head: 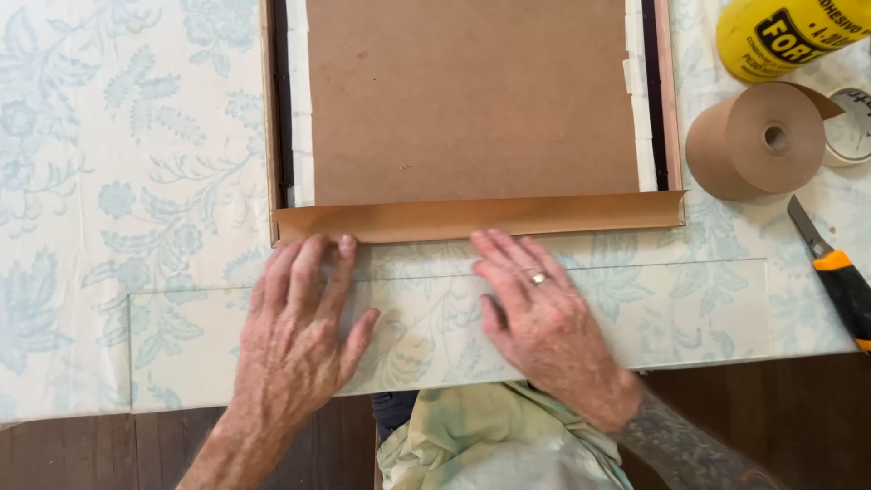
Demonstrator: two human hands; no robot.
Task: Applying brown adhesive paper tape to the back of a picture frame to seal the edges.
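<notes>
Two flat hands, left hand (299,336) and right hand (535,318), fingers spread open and gripping nothing, pressing beside the brown paper tape strip (481,218) along the wooden frame's (269,118) lower edge at mid-frame; best smoothing outward evenly, avoiding wrinkles.

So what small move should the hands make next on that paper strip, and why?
Probably slide both hands outward, pressing the brown paper strip down along the frame edge. The left hand and right hand lie flat with fingertips at the strip's lower edge near its middle, while the strip's ends look unpressed, the right end slightly lifted.
</notes>
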